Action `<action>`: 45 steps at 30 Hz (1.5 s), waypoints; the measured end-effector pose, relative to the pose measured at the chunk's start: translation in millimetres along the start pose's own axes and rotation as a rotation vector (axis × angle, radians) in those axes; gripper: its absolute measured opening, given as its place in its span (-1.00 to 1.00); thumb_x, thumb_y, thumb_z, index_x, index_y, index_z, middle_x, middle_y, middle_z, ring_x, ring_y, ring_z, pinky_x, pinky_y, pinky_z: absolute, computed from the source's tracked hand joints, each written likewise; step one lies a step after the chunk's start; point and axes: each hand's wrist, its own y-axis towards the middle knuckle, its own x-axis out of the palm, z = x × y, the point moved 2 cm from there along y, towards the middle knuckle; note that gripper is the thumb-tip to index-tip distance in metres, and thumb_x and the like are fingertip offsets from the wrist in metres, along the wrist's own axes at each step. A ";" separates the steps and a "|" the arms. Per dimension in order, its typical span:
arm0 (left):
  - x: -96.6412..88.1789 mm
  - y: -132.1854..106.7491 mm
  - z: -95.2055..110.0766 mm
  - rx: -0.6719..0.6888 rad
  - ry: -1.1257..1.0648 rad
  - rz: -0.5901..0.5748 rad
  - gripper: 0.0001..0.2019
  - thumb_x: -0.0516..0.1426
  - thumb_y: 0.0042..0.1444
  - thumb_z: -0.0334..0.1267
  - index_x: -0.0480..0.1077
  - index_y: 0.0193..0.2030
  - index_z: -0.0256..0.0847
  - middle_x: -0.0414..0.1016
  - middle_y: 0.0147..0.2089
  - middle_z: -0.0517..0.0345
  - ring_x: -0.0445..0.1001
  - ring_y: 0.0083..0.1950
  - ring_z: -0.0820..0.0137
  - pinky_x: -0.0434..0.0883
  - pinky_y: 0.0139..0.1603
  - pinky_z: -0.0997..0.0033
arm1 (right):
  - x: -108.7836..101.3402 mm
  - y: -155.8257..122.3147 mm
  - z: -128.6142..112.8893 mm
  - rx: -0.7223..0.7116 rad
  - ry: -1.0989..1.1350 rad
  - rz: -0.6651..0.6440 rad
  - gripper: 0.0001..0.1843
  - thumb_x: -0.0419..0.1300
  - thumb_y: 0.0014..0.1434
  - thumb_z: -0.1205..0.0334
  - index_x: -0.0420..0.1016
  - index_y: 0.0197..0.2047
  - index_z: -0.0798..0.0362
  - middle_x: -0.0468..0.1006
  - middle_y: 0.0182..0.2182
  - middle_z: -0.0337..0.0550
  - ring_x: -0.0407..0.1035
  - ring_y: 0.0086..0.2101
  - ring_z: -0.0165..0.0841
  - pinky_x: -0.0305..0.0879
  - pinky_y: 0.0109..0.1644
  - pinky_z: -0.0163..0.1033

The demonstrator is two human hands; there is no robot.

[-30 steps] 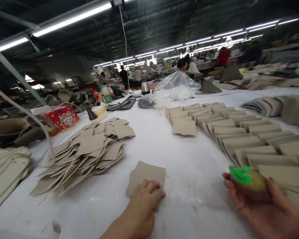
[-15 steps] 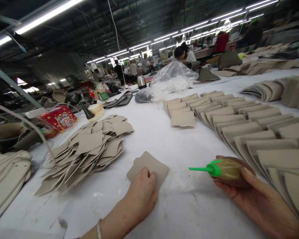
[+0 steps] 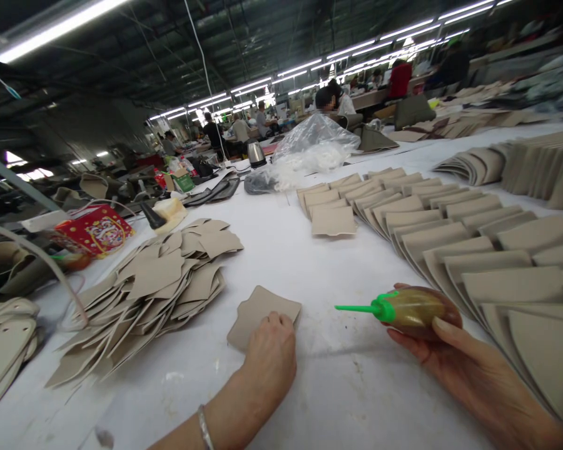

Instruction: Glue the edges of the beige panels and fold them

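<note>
My left hand (image 3: 269, 362) rests palm-down on a single beige cut piece (image 3: 258, 309) that lies flat on the white table (image 3: 309, 269); its fingers curl over the piece's near edge. My right hand (image 3: 455, 359) is wrapped round a brownish squeeze bottle (image 3: 415, 310) held on its side. The bottle's green nozzle (image 3: 361, 308) points left toward the piece, a short gap away from it.
A loose heap of beige cut pieces (image 3: 154, 281) lies to the left. Overlapping rows of the same pieces (image 3: 450, 231) fill the right. A clear plastic bag (image 3: 316, 147), a kettle (image 3: 253, 153) and a red box (image 3: 94, 228) stand farther back. Other people work at distant tables.
My right hand turned the bottle from nozzle-up to lying sideways with the nozzle pointing left, and moved it closer to the piece. My left hand stayed on the piece.
</note>
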 end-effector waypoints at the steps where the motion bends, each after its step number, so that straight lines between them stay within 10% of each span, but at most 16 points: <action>1: -2.4 2.0 -1.9 0.006 0.009 -0.008 -0.67 -0.03 0.12 -0.55 0.40 -0.02 -0.37 0.45 -0.04 -0.19 0.48 -0.03 0.14 0.42 -0.05 0.23 | 0.2 -0.3 0.1 -0.002 0.002 -0.009 -0.46 0.53 -0.20 0.13 0.63 -0.08 -0.09 0.60 -0.02 -0.09 0.54 -0.13 -0.03 0.59 -0.18 -0.07; 9: -3.2 8.4 -10.0 0.191 -0.107 0.100 -0.54 -0.01 0.30 -0.33 0.24 0.33 -0.13 0.46 0.06 -0.04 0.47 0.06 0.18 0.41 0.05 0.22 | 1.2 1.4 -2.9 -0.055 0.051 0.017 -0.56 0.49 -0.08 0.11 0.63 -0.08 -0.05 0.65 -0.11 -0.09 0.57 -0.21 -0.09 0.60 -0.24 -0.04; 15: 18.9 5.8 31.3 0.546 -0.226 0.098 -0.41 -0.06 0.39 -0.04 -0.01 0.47 -0.20 -0.09 0.52 -0.01 -0.16 0.51 0.13 -0.11 0.47 0.00 | -4.6 3.9 -10.8 -0.030 0.160 0.124 -0.64 0.48 -0.13 0.02 0.68 -0.23 -0.06 0.69 -0.23 -0.14 0.60 -0.35 -0.18 0.57 -0.27 -0.21; 21: 31.3 -38.8 61.9 0.852 -0.383 -0.174 -0.60 0.00 0.34 0.04 0.43 0.19 0.02 0.43 0.24 0.14 0.34 0.30 0.19 0.33 0.25 0.24 | -3.2 3.2 -11.1 -0.027 0.165 0.137 -0.69 0.45 -0.10 0.00 0.69 -0.25 -0.08 0.69 -0.25 -0.16 0.59 -0.38 -0.18 0.57 -0.29 -0.20; 24: 21.1 -40.4 50.7 0.739 -0.400 -0.131 -0.70 -0.02 0.36 -0.13 0.53 -0.03 -0.06 0.54 0.01 0.08 0.49 0.10 0.27 0.40 0.13 0.34 | -3.2 3.5 -10.3 -0.021 0.174 0.140 -0.65 0.49 -0.16 0.01 0.68 -0.26 -0.08 0.69 -0.26 -0.17 0.59 -0.38 -0.17 0.58 -0.32 -0.18; 30: 7.7 -9.4 -12.4 -0.001 -0.233 0.155 -0.72 0.07 0.23 -0.29 0.39 0.07 -0.24 0.40 0.07 -0.09 0.39 0.10 0.15 0.34 0.13 0.19 | -4.7 3.5 -7.3 -0.034 0.099 0.116 -0.58 0.49 -0.16 0.03 0.65 -0.18 -0.09 0.67 -0.19 -0.10 0.59 -0.34 -0.10 0.60 -0.30 -0.08; 45: 7.9 -1.8 -19.6 0.021 -0.195 0.087 -0.67 0.07 0.06 -0.40 0.37 0.00 -0.31 0.33 0.01 -0.11 0.38 0.05 0.16 0.35 0.09 0.24 | 7.3 -2.1 2.8 -0.056 -0.114 0.085 -0.48 0.53 -0.31 -0.03 0.66 -0.20 -0.14 0.63 -0.10 -0.11 0.54 -0.16 0.02 0.60 -0.24 -0.03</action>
